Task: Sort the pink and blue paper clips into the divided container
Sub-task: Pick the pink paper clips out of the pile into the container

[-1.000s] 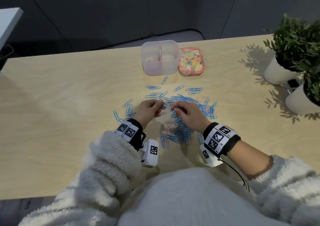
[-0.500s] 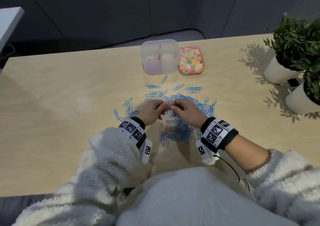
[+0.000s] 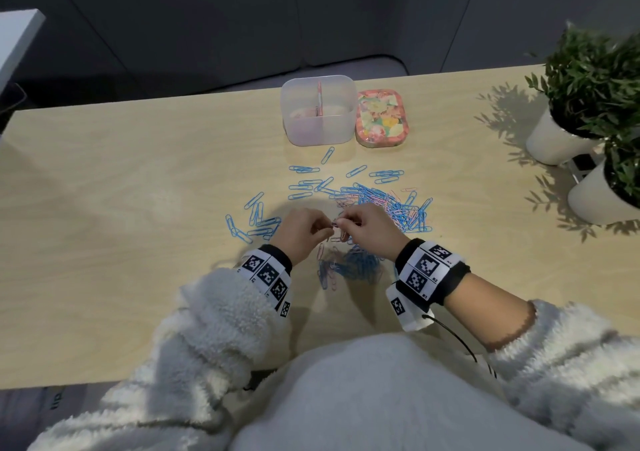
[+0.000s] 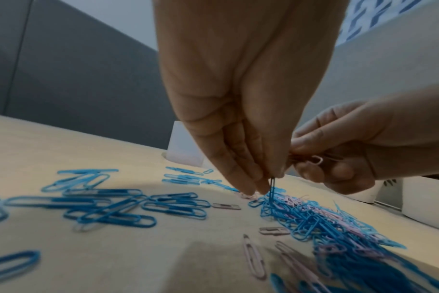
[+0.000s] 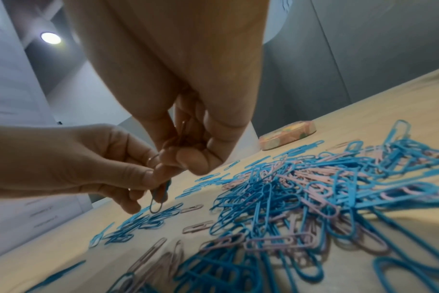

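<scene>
A mixed pile of blue and pink paper clips point(image 3: 384, 205) lies on the wooden table point(image 3: 138, 180), with loose blue clips point(image 3: 256, 222) spread to its left. My left hand point(image 3: 304, 231) pinches a blue clip point(image 4: 272, 187) that hangs down over the pile. Touching it fingertip to fingertip, my right hand point(image 3: 363, 225) holds several pink clips point(image 4: 316, 159) in its curled fingers. The clear divided container point(image 3: 318, 111) stands beyond the pile, with pink showing in it.
A floral tin point(image 3: 381, 118) sits right of the container. Two white pots with green plants point(image 3: 568, 111) stand at the table's right edge. More clips point(image 3: 349, 267) lie between my wrists, near the table's front edge.
Both hands have lifted slightly off the pile and drawn together, fingertips meeting over the clips. The pile itself looks unchanged.
</scene>
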Available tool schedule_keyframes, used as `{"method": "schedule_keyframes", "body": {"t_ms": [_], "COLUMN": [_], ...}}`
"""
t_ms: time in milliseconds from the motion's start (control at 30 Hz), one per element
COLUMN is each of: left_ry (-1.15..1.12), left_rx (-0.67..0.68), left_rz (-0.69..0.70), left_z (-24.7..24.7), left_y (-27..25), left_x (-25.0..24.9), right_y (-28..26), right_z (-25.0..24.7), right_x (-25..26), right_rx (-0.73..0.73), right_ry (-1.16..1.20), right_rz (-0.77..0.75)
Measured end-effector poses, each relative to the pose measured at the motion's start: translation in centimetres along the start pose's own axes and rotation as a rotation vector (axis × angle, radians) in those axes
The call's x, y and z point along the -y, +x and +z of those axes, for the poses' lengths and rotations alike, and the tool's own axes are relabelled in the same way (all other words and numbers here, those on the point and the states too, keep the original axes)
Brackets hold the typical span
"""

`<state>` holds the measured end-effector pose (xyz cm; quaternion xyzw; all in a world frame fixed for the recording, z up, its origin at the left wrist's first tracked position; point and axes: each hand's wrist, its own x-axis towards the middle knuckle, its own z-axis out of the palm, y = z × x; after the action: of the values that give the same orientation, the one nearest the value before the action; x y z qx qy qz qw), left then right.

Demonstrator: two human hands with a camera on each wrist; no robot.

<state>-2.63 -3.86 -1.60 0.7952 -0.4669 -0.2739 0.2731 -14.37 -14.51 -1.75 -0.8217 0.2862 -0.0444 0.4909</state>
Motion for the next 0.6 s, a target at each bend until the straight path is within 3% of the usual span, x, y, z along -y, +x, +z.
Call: {"method": "schedule_keyframes", "body": {"t_ms": [133, 233, 333, 433, 500, 600], "left_ry": [0.169, 0.133, -0.162, -0.467, -0.381, 0.029], "left_rx": [-0.013, -0.114, -0.205, -0.286, -0.201, -0.112], "left_rz": [0.057, 0.114, 0.04, -0.129, -0.193, -0.215], "left_z": [-0.1, 0.2, 0.7, 0.3, -0.6, -1.3], "left_y": [-0.2, -0.3, -0.6, -0.3, -0.3, -0.7], "left_x": [-0.2, 0.0, -0.2, 0.5, 1.6, 2.8], "right_y": [0.2, 0.5, 0.6, 0.3, 0.4, 0.6], "right_z": [0.0, -0.4, -0.4, -0.3, -0.4, -1.1], "right_x": [0.1, 0.5, 0.5, 0.1, -0.2, -0.4], "right_rx": [-0.142, -0.019, 0.129, 0.166, 0.113, 0.001], "right_ry": [-0.007, 0.168, 0.436, 0.537, 0.689, 0.911], "right_rz": [0.071, 0.23, 0.48, 0.547, 0.53, 0.561]}}
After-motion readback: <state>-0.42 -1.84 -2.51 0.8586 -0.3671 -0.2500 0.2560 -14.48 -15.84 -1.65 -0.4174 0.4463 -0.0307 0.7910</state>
